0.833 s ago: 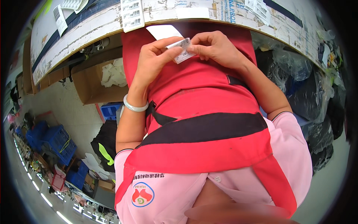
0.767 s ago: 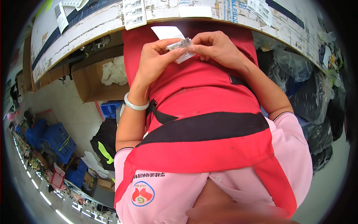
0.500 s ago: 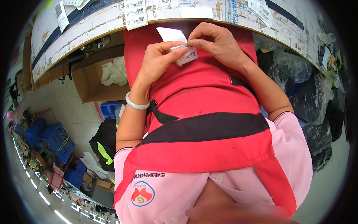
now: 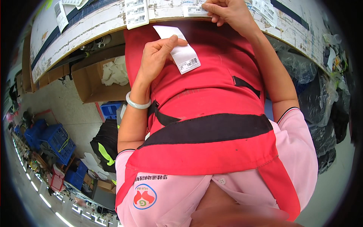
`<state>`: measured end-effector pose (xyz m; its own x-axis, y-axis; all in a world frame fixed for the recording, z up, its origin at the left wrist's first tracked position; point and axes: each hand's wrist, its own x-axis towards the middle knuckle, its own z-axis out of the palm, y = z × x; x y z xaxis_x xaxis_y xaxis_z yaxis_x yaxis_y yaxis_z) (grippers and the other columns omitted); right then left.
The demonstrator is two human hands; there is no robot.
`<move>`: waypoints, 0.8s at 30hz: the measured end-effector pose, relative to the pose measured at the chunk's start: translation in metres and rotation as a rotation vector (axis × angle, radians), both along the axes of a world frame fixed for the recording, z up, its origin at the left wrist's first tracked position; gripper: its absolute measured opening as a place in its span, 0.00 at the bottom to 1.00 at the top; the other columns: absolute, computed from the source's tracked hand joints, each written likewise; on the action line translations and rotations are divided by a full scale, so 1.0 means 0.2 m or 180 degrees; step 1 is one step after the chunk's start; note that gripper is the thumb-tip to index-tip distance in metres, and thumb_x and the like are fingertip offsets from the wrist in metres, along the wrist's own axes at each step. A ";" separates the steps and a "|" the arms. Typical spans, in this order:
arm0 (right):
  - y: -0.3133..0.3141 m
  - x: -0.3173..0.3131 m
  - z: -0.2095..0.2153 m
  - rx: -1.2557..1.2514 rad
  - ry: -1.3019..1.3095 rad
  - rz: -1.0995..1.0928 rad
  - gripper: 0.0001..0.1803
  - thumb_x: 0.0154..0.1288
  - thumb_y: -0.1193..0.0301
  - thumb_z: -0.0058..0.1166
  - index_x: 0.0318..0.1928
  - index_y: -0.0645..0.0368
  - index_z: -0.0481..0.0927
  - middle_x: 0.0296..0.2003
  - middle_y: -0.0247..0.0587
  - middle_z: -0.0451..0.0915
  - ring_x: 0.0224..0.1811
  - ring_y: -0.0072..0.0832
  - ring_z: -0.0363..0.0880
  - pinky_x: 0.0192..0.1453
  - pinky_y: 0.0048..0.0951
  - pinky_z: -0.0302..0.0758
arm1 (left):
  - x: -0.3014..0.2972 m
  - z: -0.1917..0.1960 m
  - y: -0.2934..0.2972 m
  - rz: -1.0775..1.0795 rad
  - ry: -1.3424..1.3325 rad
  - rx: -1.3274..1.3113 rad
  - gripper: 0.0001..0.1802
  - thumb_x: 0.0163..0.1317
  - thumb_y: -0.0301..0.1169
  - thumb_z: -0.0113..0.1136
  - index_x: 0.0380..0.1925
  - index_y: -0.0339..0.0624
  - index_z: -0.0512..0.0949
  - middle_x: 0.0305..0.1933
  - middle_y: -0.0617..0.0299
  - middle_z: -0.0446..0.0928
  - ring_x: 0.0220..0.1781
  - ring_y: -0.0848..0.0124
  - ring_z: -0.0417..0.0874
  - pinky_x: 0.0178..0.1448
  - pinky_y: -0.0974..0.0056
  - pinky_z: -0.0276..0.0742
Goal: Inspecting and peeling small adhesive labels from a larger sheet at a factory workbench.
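Note:
My left hand (image 4: 155,56) is closed on a white label strip (image 4: 174,46), pinched between thumb and fingers over my lap. The strip hangs slantwise, with a printed barcode sticker at its lower end and a plain upper part. At the table's near edge my right hand (image 4: 228,13) is closed, with thumb and fingertip at the right end of a small barcode label (image 4: 194,10). This label lies over a white piece on the table top. My fingertips cover its right end, so I cannot tell how firmly it is gripped.
The worn white table (image 4: 90,32) runs across the front. On it lie a sheet of barcode labels (image 4: 136,15) and more label strips (image 4: 264,13). Below left stands a cardboard box (image 4: 87,81) with crumpled white paper; bags in clear plastic (image 4: 312,98) are at right.
My right hand has moved up and away from the left, to the table edge. A barcode now shows on the formerly blank white piece there. The strip in my left hand hangs unfolded.

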<state>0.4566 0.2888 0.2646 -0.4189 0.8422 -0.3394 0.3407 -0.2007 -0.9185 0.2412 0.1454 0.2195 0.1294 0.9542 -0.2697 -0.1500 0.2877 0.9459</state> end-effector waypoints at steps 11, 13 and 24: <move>0.00 -0.02 -0.03 0.0070 -0.0122 0.0018 0.09 0.65 0.70 0.58 0.35 0.64 0.81 0.22 0.32 0.78 0.20 0.17 0.75 0.23 0.17 0.73 | 0.01 -0.01 0.00 0.0012 -0.0118 -0.0088 0.24 0.71 0.46 0.55 0.40 0.32 0.84 0.30 0.60 0.82 0.26 0.78 0.79 0.30 0.75 0.74; -0.01 -0.02 -0.02 0.0081 -0.0147 0.0008 0.09 0.65 0.70 0.58 0.35 0.64 0.81 0.22 0.32 0.78 0.20 0.17 0.75 0.23 0.17 0.73 | 0.01 -0.01 0.00 0.0000 -0.0153 -0.0073 0.23 0.71 0.45 0.55 0.41 0.32 0.84 0.31 0.60 0.82 0.26 0.77 0.79 0.30 0.75 0.74; -0.01 -0.04 -0.02 0.0143 -0.0312 0.0016 0.09 0.65 0.70 0.58 0.34 0.65 0.81 0.22 0.33 0.79 0.20 0.17 0.75 0.23 0.18 0.73 | 0.01 -0.01 0.00 -0.0037 -0.0202 -0.0106 0.22 0.71 0.43 0.55 0.41 0.32 0.84 0.31 0.59 0.83 0.27 0.77 0.80 0.31 0.74 0.76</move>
<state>0.4494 0.2868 0.2611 -0.3899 0.8554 -0.3409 0.4302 -0.1581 -0.8888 0.2438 0.1448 0.2170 0.1583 0.9432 -0.2921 -0.2058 0.3208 0.9245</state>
